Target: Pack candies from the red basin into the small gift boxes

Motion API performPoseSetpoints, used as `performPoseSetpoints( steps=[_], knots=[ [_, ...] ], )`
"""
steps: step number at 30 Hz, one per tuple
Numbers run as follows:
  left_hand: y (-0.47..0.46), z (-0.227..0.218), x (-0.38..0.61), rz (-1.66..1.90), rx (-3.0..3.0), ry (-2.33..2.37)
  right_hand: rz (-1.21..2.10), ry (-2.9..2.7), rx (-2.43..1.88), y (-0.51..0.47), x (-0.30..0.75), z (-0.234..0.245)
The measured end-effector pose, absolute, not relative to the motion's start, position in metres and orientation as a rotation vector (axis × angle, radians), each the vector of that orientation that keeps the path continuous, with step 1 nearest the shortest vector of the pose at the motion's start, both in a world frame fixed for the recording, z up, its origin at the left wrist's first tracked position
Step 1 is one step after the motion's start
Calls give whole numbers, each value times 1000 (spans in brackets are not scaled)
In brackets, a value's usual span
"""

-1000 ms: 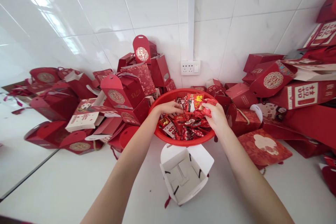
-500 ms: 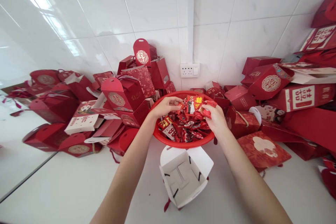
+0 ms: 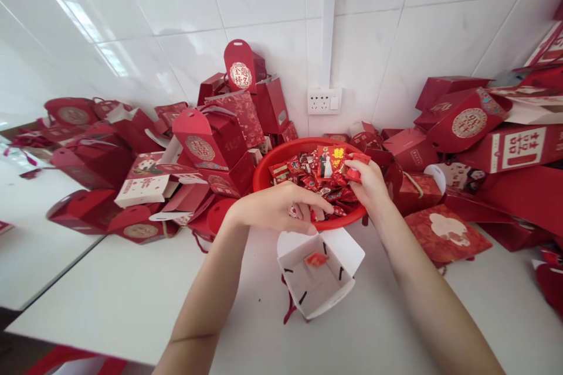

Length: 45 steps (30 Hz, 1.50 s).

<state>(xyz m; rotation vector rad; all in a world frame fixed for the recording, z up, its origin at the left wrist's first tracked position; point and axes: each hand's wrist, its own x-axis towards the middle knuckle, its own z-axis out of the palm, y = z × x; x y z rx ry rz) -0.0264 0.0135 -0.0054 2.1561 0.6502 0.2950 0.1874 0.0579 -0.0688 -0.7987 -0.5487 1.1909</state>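
A red plastic basket (image 3: 259, 174) holds many wrapped candies (image 3: 325, 192), among them a packet with a bridal couple (image 3: 325, 162). My left hand (image 3: 281, 205) hovers over the basket's front rim, its fingers loosely stretched and nothing in them. Below it, an open gift box (image 3: 308, 299) with a white inside stands on the table. One small red candy (image 3: 316, 259) shows blurred inside that box; whether it touches the bottom I cannot tell. At the basket's right side, my right hand (image 3: 368, 183) is closed on red wrapped candies (image 3: 357, 167).
Red gift boxes are heaped on the left (image 3: 211, 139) and on the right (image 3: 468, 123). A flat red box (image 3: 440, 234) lies near my right forearm. Behind the basket is a tiled wall with a socket (image 3: 324, 101). The white table (image 3: 211, 287) has a dark seam at left.
My left hand has come from the basket's back toward me, over the front rim, and let go of a red candy, now in the box. My right hand still holds its candies. The view has shifted.
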Motion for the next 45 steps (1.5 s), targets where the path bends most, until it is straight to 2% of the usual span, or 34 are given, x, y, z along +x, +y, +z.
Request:
performPoseSetpoints(
  steps=[6, 13, 17, 20, 25, 29, 32, 37, 45],
  knots=[
    [13, -3, -30, 486, 2308, 833, 1186, -590, -800, 56, 187, -68],
    [30, -19, -31, 1077, 2097, 1198, 1278, -814, -795, 40, 181, -53],
    [30, -19, -31, 1100, 2007, 1087, 1377, -987, -785, 19, 175, -37],
    [25, -11, -38, 1131, 1974, 1014, 1296, -1108, -819, 1, 171, -27],
    [15, 3, -54, 1354, 1995, 1183, 1141, -1523, -982, -29, 173, -11],
    [10, 8, -59, 1398, 1996, 1250, 1221, -2192, -1054, -44, 171, -4],
    [8, 9, -58, 1393, 2000, 1212, 1082, -2477, -1048, -47, 165, -6],
    [6, 8, -56, 1349, 2023, 1125, 965, -2366, -1112, -48, 159, -8],
    [0, 11, -58, 1288, 2070, 1110, 1124, -2392, -1024, -47, 162, -9]
  ],
)
